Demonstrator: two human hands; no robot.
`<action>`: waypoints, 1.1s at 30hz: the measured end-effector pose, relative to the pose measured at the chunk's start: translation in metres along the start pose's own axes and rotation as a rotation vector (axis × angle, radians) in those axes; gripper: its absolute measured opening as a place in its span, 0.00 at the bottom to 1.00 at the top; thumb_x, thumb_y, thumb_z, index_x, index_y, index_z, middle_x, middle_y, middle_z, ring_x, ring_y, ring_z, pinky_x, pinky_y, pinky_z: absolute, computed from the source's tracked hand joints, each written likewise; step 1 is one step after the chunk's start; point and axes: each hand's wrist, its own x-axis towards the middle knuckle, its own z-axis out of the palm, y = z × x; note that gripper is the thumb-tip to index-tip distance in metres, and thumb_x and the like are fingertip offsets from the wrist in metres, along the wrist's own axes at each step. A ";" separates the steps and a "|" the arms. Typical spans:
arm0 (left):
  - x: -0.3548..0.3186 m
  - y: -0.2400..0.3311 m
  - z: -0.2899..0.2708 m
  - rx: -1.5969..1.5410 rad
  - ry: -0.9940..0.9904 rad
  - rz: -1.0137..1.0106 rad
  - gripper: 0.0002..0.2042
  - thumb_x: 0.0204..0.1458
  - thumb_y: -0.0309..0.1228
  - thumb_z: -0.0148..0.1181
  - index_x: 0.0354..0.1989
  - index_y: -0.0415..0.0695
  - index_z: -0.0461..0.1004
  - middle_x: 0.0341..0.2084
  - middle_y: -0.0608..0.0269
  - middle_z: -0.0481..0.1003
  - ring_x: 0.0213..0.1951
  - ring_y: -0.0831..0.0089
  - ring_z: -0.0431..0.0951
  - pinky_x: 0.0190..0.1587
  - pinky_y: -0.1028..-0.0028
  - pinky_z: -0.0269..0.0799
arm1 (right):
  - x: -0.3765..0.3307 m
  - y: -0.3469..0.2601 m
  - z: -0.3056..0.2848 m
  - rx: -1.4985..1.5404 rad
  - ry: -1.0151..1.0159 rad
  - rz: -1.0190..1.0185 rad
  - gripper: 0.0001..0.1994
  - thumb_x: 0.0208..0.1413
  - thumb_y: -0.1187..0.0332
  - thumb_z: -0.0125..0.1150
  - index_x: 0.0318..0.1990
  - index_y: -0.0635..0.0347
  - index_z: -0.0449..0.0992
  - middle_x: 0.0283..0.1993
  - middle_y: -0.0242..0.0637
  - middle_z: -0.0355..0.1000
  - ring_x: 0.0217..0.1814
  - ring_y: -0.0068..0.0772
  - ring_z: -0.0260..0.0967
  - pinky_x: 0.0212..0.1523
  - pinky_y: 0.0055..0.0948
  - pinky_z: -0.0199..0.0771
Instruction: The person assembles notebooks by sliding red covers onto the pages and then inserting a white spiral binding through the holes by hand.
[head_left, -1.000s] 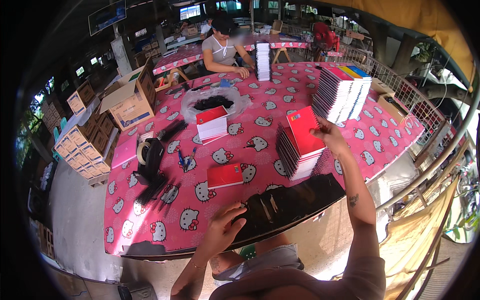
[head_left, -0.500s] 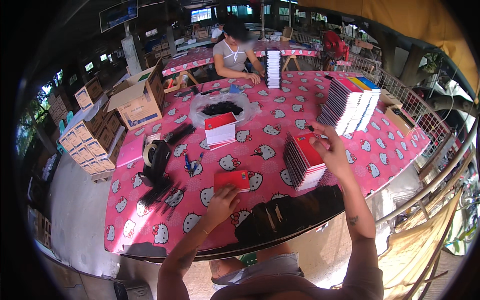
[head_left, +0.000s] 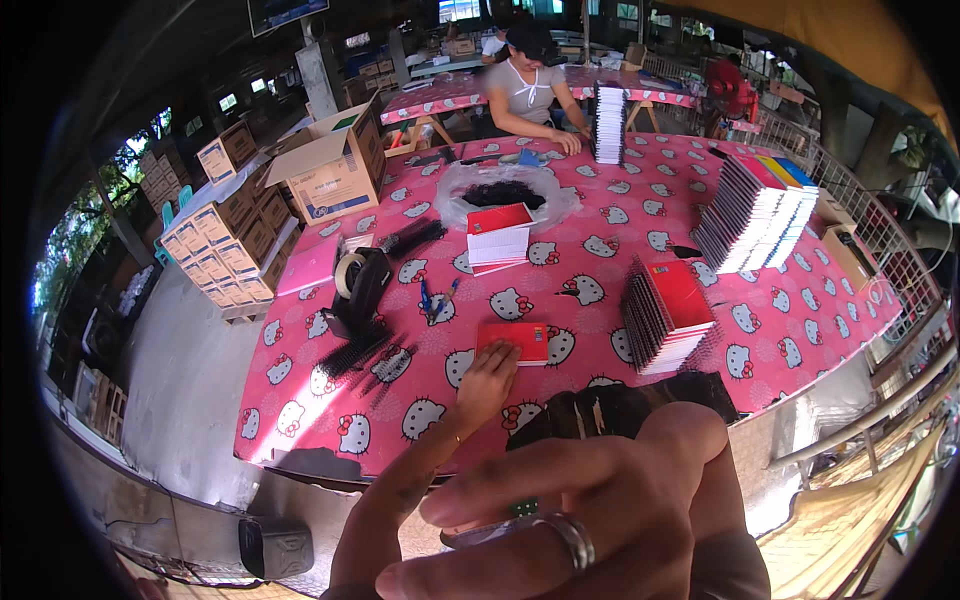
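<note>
Well to the left of the red notebook [head_left: 528, 340], which lies on the pink counter [head_left: 830, 300], a pile of small cartons [head_left: 225, 245] carries rows of printed marks, too small for me to read. Next, left of the notebook and farther away, an open carton [head_left: 330, 182] shows dark printing and a blue mark on its side. A black tape dispenser [head_left: 366, 288] is also to its left, and nearer to it lies a tool with blue handles [head_left: 437, 300]. At the notebook's near left part rests the left hand [head_left: 489, 378], its fingers laid over the red cover; I cannot tell if this grip closes around the edge. On the cover's right end there is a small multicoloured label. Nearer to the camera than the notebook, the right hand [head_left: 620, 500] is large and blurred, with a ring on one finger; its grip is wide, two fingers spread apart, and nothing is seen between them. To the right of the notebook stands a stack of spiral notebooks [head_left: 672, 315], whose top red cover has a similar coloured label.
</note>
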 end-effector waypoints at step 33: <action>-0.116 -0.150 -0.107 0.403 -0.184 -0.534 0.10 0.53 0.32 0.62 0.40 0.40 0.76 0.38 0.48 0.73 0.42 0.49 0.72 0.47 0.54 0.70 | -0.297 0.007 -0.157 -0.286 -0.198 1.575 0.13 0.54 0.67 0.72 0.45 0.60 0.81 0.39 0.38 0.80 0.43 0.23 0.76 0.46 0.25 0.75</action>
